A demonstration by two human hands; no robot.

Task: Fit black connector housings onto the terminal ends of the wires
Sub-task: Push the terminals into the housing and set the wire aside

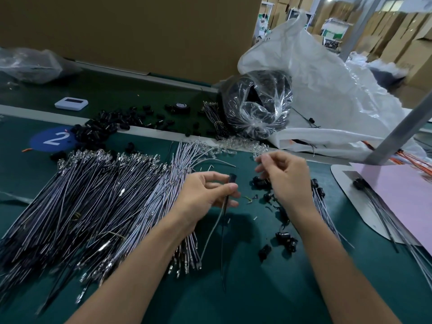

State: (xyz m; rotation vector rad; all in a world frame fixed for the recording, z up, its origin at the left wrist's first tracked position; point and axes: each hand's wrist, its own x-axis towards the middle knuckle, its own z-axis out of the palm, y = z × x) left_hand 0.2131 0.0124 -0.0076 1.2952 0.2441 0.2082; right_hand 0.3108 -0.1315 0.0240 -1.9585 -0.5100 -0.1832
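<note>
My left hand point(208, 195) pinches a pair of thin wires point(222, 230) near their top ends, where a small black connector housing point(232, 178) sits; the wires hang down toward me. My right hand point(285, 176) is raised just to the right, fingers curled, thumb and fingertips pinched together; whether they hold something small I cannot tell. Loose black housings point(285, 238) lie on the green mat below my right wrist. A large fan of grey and black wires point(93, 206) with metal terminals covers the mat at left.
More black housings point(102, 129) are heaped at the back beside a blue disc marked 2 point(53, 139). A clear bag of black parts point(257, 104) and a big white sack point(327, 90) stand behind. A pink sheet point(402, 197) with finished wires lies at right.
</note>
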